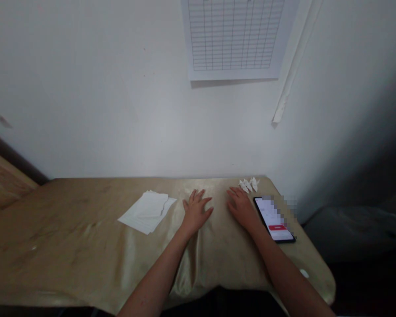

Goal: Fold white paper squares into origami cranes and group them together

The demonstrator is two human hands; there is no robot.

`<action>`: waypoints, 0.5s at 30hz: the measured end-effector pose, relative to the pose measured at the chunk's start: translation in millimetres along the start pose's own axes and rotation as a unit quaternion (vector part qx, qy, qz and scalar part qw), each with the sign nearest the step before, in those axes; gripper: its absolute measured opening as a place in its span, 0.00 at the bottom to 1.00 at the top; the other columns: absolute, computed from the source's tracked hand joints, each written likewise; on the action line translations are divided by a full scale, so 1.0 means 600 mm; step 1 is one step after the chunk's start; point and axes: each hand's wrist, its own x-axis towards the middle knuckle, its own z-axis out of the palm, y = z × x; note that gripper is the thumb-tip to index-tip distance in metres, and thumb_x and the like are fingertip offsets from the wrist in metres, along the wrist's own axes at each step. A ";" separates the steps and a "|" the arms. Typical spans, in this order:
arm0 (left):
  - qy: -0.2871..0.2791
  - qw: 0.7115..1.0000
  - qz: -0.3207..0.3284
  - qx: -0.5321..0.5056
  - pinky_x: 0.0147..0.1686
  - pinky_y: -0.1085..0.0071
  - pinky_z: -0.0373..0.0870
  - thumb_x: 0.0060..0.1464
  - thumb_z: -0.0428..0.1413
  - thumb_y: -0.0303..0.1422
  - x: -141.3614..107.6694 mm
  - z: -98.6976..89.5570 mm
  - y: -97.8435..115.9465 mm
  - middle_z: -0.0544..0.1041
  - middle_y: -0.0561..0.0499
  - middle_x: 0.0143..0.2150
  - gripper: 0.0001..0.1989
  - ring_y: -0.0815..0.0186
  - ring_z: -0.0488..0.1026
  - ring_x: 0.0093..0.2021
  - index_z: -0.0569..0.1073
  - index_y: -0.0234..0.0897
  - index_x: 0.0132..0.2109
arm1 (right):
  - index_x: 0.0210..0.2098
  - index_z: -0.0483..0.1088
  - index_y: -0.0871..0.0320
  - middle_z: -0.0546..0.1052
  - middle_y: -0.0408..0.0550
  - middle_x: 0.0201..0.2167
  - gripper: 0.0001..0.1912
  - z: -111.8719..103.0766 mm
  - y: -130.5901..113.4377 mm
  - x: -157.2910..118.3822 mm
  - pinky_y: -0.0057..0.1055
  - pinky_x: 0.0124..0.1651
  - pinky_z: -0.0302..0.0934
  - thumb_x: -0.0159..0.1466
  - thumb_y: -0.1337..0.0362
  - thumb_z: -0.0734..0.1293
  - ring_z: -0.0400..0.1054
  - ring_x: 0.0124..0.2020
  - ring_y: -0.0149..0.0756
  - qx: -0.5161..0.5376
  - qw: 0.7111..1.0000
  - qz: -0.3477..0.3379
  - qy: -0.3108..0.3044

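Observation:
My left hand (196, 213) rests on the tan, shiny table cover with its fingers spread and nothing in it. To its left, apart from it, lies a small stack of white paper sheets (145, 211); one sheet has an uneven, torn-looking edge. My right hand (240, 205) lies palm down on the cover, fingers stretched out, holding nothing. Just beyond its fingertips sit several small folded white paper pieces (250, 185) in a row. Right of that hand and its wrist is a smartphone (273, 219) with its screen lit, partly blurred out.
The covered table (86, 259) meets a white wall (125, 110) at its back edge. A printed grid sheet (234, 39) hangs there, beside a white strip (293, 66). A small white round thing (304, 273) lies near the right edge. Wooden furniture (6, 180) stands at left.

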 end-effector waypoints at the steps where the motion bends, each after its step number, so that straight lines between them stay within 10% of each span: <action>1: -0.009 1.000 0.012 0.003 0.64 0.26 0.41 0.60 0.58 0.40 -0.001 0.001 0.001 0.59 0.50 0.74 0.21 0.47 0.45 0.75 0.73 0.55 0.60 | 0.63 0.67 0.59 0.66 0.56 0.66 0.25 0.005 -0.003 -0.003 0.51 0.71 0.50 0.68 0.62 0.60 0.55 0.69 0.48 0.015 1.000 -0.010 -0.019; 15: -0.024 0.995 0.081 0.047 0.69 0.37 0.44 0.69 0.44 0.39 -0.014 0.020 -0.012 0.63 0.49 0.72 0.21 0.55 0.54 0.74 0.69 0.51 0.64 | 0.69 0.59 0.55 0.60 0.53 0.71 0.28 0.016 -0.019 -0.017 0.50 0.74 0.43 0.72 0.54 0.57 0.52 0.72 0.43 -0.018 0.987 -0.026 -0.155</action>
